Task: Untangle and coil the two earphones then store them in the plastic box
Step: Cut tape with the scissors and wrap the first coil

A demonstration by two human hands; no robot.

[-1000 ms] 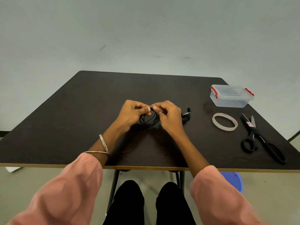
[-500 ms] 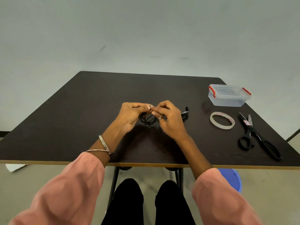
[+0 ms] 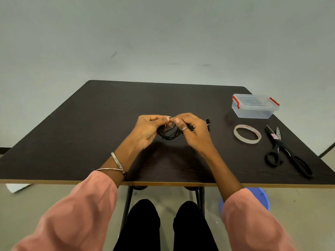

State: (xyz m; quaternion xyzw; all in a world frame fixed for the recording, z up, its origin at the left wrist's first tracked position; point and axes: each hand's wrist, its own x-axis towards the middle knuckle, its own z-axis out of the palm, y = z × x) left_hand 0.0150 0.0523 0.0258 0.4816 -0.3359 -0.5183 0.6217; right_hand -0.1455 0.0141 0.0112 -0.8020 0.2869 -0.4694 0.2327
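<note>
A bundle of black earphone cable (image 3: 169, 133) hangs in loose loops between the two hands, just above the middle of the dark wooden table (image 3: 90, 124). The left hand (image 3: 149, 128) has its fingers curled toward the palm, thumb and fingertips pinching the top of the loops. The right hand (image 3: 194, 130) meets it there, thumb and forefinger nipping the same cable, the other fingers curled round a further length of it; a silver ring (image 3: 185, 128) sits on one finger. Past the right knuckles a small black earbud end (image 3: 208, 122) pokes out beside the hand (whether it belongs to the same earphone or the second one cannot be told from here).

On the left wrist there are two thin metal bangles (image 3: 117, 164), one higher on the forearm and one against the cuff of a pink sleeve (image 3: 76, 211).

Further right, well apart from the hands, a clear plastic box (image 3: 254, 107) stands at the table's far right corner, its lid on and its red clips (image 3: 236, 102) at both ends. Nearer than the box lies a roll of clear tape (image 3: 247, 134) flat on the table, and just right of it a pair of black-handled scissors (image 3: 285, 153), blades pointing away from the person and slightly parted.

Below the table edge, a blue stool (image 3: 261, 196) shows on the floor behind the right sleeve
</note>
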